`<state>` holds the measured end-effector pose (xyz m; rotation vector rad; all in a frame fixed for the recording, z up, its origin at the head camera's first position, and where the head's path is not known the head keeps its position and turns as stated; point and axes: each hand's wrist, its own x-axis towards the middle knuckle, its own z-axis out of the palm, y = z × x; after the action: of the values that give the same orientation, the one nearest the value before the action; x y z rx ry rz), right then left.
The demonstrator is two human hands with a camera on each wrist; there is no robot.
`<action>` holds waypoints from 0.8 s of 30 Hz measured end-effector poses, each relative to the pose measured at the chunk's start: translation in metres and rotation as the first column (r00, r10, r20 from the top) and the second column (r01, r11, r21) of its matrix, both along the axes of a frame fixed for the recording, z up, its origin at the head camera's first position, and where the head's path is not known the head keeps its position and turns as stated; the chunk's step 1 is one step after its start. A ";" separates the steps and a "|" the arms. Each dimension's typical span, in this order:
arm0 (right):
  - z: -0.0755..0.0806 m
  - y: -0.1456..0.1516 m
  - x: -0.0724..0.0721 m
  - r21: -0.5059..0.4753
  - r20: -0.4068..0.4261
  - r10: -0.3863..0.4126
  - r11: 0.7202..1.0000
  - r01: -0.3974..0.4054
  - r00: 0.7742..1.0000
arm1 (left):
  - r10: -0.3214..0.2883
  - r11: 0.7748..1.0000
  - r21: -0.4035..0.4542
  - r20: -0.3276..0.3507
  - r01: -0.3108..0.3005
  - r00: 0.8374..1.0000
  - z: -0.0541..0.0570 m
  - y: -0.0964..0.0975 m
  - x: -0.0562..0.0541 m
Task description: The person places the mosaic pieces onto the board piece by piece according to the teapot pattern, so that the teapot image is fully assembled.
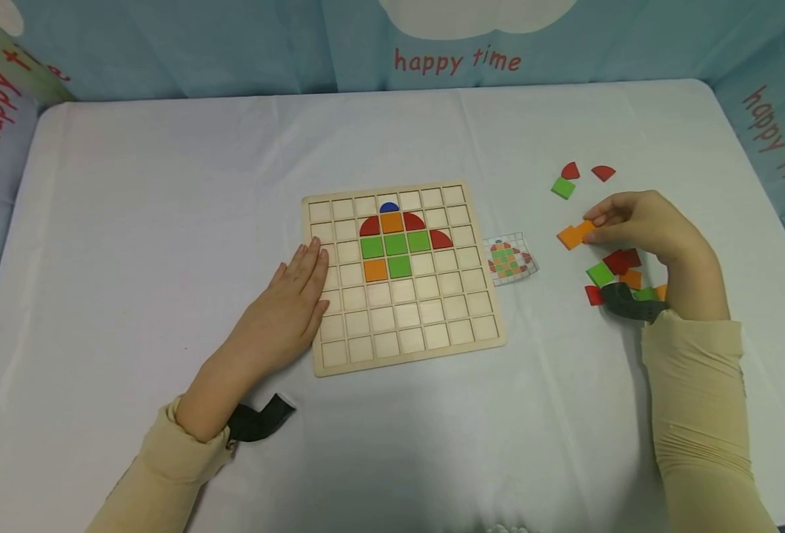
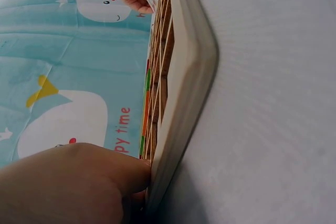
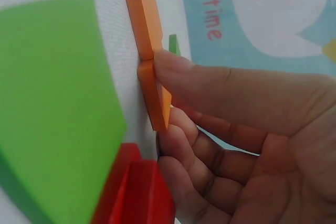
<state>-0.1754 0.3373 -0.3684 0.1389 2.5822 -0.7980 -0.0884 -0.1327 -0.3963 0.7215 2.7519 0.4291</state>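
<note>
Clearly, your right grip (image 1: 651,226) pinches an orange tile (image 1: 584,230) between thumb and fingers, apparently by its edges because so thin a piece offers little else. A second orange tile (image 3: 145,19) meets its far end. At eleven o'clock from there lie a green tile (image 1: 563,187) and a red quarter-round (image 1: 570,171); at five o'clock, loose pieces (image 1: 629,279) cluster beside your wrist, presumably for easy reach. At eight o'clock, a patterned card (image 1: 512,259) lies against the wooden grid board (image 1: 407,317), perhaps so you can compare both; its end may tuck underneath, I cannot tell. Coloured pieces (image 1: 395,244) fill some of the board's upper cells. At its nine o'clock edge, your left grip (image 1: 284,311) rests fingers extended, grasping nothing, seemingly steadying it on the tabletop (image 1: 132,222).
</note>
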 end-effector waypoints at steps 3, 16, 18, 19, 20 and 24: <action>0.001 -0.001 0.001 -0.005 0.000 0.014 1.000 -0.014 1.000 | 0.000 1.000 0.000 -0.001 0.000 1.000 0.000 0.000 0.000; 0.003 0.000 0.001 -0.023 0.000 0.003 1.000 -0.003 1.000 | -0.002 1.000 0.001 0.002 0.002 1.000 0.000 0.000 0.001; 0.003 0.000 0.001 -0.028 -0.022 0.002 1.000 -0.003 1.000 | -0.003 1.000 -0.001 0.000 0.003 1.000 0.000 0.000 0.001; 0.003 0.000 0.001 -0.025 -0.036 0.005 1.000 -0.006 0.999 | -0.003 1.000 -0.001 -0.001 0.003 1.000 0.001 0.000 0.001; 0.003 0.000 0.001 -0.019 -0.052 0.007 1.000 -0.008 0.999 | -0.003 1.000 -0.002 -0.001 0.003 1.000 0.001 0.000 0.001; 0.006 -0.002 0.003 0.004 -0.099 -0.005 1.000 0.005 0.995 | -0.003 1.000 -0.005 0.002 0.003 1.000 0.002 0.000 0.000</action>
<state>-0.1728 0.3350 -0.3628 0.1099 2.6772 -0.8202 -0.0882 -0.1324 -0.3939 0.7231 2.7483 0.4221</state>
